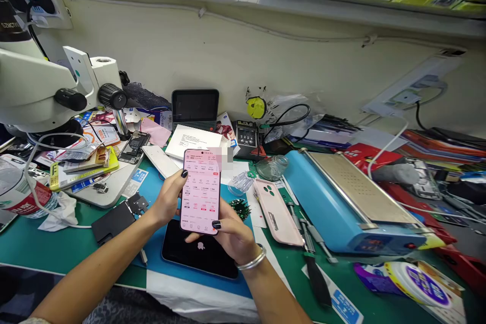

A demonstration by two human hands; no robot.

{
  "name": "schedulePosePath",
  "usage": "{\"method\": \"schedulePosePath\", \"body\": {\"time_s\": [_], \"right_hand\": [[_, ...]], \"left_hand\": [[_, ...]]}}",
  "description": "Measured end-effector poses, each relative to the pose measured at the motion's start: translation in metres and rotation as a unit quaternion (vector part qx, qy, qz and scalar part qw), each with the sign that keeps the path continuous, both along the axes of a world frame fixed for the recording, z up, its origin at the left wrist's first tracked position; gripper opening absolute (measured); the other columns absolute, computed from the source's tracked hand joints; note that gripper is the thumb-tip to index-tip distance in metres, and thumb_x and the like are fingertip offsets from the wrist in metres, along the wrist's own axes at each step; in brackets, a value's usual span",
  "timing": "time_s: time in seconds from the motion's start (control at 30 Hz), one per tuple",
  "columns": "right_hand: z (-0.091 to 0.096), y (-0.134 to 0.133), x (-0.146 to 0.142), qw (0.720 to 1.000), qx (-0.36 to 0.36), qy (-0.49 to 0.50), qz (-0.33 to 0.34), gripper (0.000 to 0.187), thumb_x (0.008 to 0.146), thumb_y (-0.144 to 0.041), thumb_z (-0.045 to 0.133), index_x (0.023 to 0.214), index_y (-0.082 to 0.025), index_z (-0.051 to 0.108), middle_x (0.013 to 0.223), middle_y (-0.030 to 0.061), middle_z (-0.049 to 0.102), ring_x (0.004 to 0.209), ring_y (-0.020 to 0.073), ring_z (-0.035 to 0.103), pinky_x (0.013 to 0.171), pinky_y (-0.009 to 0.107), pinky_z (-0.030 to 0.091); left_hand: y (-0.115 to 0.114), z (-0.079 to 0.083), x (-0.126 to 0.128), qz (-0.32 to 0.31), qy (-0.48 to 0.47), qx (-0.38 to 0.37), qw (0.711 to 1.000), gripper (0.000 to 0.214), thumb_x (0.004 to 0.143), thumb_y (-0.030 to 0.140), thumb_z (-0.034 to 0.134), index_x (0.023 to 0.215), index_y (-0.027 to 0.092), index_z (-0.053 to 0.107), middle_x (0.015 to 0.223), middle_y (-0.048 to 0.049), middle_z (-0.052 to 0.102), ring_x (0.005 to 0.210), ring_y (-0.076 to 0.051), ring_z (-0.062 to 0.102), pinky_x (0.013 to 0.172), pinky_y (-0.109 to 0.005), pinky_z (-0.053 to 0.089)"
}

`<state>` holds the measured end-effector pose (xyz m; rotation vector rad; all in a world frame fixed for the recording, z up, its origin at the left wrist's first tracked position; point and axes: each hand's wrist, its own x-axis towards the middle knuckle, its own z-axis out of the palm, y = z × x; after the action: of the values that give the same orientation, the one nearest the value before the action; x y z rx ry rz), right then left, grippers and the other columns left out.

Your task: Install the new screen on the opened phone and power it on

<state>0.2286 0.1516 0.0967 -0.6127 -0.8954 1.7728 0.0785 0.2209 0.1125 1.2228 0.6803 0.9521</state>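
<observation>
Both my hands hold a smartphone (201,190) upright above the bench, its lit screen showing a pink app page. My left hand (167,200) grips its left edge, with a dark-nailed finger at the upper side. My right hand (230,233) cups the phone's lower right corner, thumb on the bottom of the screen; a silver bangle sits on that wrist. Directly beneath the hands a dark tablet (197,255) with a logo lies flat on a blue mat (152,187).
A pink phone case (277,211) lies right of the hands, beside a blue heating machine (353,202). A microscope (45,91) stands at the left over cluttered parts and papers. A black screwdriver (313,268), tweezers, a small monitor (195,105) and a power socket (408,93) are around.
</observation>
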Motion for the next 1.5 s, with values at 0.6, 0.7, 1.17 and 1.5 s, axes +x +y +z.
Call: {"method": "schedulePosePath", "body": {"time_s": [0.6, 0.7, 1.17, 1.5], "right_hand": [[0.004, -0.002, 0.000, 1.000, -0.026, -0.002, 0.012, 0.076, 0.066, -0.025, 0.066, 0.139, -0.021, 0.045, 0.127, 0.0146, 0.066, 0.098, 0.0332, 0.070, 0.065, 0.048, 0.063], [0.003, -0.001, -0.001, 1.000, -0.021, -0.003, 0.012, 0.078, 0.066, -0.025, 0.065, 0.141, -0.021, 0.043, 0.127, 0.0153, 0.065, 0.098, 0.0335, 0.070, 0.065, 0.048, 0.063], [0.001, -0.002, 0.001, 1.000, -0.023, -0.008, 0.009, 0.074, 0.068, -0.027, 0.064, 0.139, -0.020, 0.045, 0.122, 0.0159, 0.067, 0.099, 0.0342, 0.069, 0.061, 0.046, 0.063], [0.002, -0.002, 0.002, 0.999, -0.034, -0.016, 0.016, 0.076, 0.066, -0.030, 0.065, 0.139, -0.021, 0.045, 0.129, 0.0167, 0.064, 0.104, 0.0365, 0.068, 0.059, 0.045, 0.063]], "left_hand": [[-0.001, 0.003, -0.001, 0.027, 0.000, 0.024, 0.999, 0.046, 0.090, 0.059, 0.048, 0.073, 0.016, 0.048, 0.058, 0.0007, 0.045, 0.051, -0.010, 0.036, 0.048, -0.025, 0.024], [-0.002, 0.005, -0.001, 0.030, 0.002, 0.023, 0.999, 0.045, 0.090, 0.058, 0.048, 0.072, 0.016, 0.047, 0.058, 0.0004, 0.045, 0.052, -0.010, 0.037, 0.048, -0.025, 0.024], [-0.001, 0.011, 0.001, 0.043, -0.001, 0.018, 0.999, 0.047, 0.085, 0.059, 0.052, 0.067, 0.017, 0.045, 0.057, 0.0012, 0.041, 0.052, -0.010, 0.033, 0.048, -0.025, 0.023], [-0.001, 0.013, 0.002, 0.031, -0.010, 0.011, 0.999, 0.046, 0.084, 0.059, 0.052, 0.065, 0.017, 0.043, 0.056, 0.0015, 0.040, 0.050, -0.010, 0.033, 0.046, -0.025, 0.023]]}}
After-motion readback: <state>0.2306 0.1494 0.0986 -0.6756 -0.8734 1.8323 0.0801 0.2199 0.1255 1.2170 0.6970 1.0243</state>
